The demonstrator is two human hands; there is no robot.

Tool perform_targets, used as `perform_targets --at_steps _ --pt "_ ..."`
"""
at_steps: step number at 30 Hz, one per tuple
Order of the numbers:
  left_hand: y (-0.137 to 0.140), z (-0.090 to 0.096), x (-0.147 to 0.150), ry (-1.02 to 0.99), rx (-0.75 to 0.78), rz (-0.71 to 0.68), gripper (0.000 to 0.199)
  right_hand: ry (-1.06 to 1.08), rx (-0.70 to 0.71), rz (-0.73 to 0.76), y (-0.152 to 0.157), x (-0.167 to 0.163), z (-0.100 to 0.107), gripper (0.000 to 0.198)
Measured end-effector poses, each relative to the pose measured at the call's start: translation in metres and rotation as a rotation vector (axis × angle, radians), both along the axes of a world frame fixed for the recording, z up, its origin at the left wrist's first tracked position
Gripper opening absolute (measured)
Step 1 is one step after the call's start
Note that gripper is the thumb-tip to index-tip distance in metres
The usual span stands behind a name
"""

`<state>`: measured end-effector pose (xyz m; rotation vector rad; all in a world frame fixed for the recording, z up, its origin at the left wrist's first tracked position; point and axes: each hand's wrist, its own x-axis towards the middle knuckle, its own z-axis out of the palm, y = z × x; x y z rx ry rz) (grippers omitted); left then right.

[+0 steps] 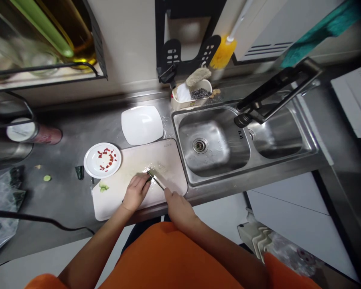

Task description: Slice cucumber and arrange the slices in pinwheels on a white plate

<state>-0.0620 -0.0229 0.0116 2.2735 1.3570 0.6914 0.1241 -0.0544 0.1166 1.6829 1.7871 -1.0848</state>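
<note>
Holding knife [157,181] | right grip [181,208] | cutting board [171,182] | corner mark [167,145] illegibly small

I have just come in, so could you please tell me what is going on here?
A person's right hand holds a knife at a cutting board, and the left hand holds a dark green piece right by the knife. Pale green pieces lie near the board's left end. A round plate of red pieces sits by the far left corner, and a square plate lies behind the board.
</note>
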Motion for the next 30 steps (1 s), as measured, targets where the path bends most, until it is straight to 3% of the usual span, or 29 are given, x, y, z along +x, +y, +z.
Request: perform_targets --at_steps 19,30 --pt "0.000 0.000 -0.002 0.007 -0.041 -0.004 0.025 0.021 0.086 0.013 0.014 -0.014 -0.018 0.043" --pt "-0.001 -0.002 -0.003 0.013 -0.065 0.000 0.025 0.051 0.067 -0.031 0.030 -0.026 -0.033 0.040"
